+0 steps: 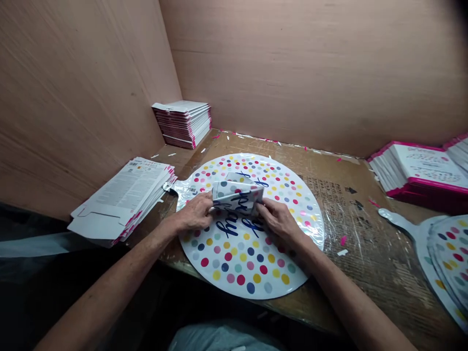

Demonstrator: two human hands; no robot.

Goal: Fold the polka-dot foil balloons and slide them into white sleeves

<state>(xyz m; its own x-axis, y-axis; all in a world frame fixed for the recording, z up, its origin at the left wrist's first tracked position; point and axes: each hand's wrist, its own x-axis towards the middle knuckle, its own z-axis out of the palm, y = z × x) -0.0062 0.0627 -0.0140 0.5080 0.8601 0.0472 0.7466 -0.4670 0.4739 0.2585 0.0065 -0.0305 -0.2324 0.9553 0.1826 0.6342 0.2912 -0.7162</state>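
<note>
A folded white foil balloon (237, 195) with coloured dots and blue script sits between my hands. My left hand (195, 214) pinches its left end, and my right hand (280, 219) grips its right end with curled fingers. Under them lies a flat round balloon (248, 263) of the same dotted print, spread on the tabletop (351, 229) with its neck pointing left.
A pile of flat printed cartons (124, 197) lies at the left, another stack (185, 122) stands in the back corner. Pink-edged cartons (417, 170) are stacked at the right, with more flat dotted balloons (446, 258) below them. Wooden walls close in the left and back.
</note>
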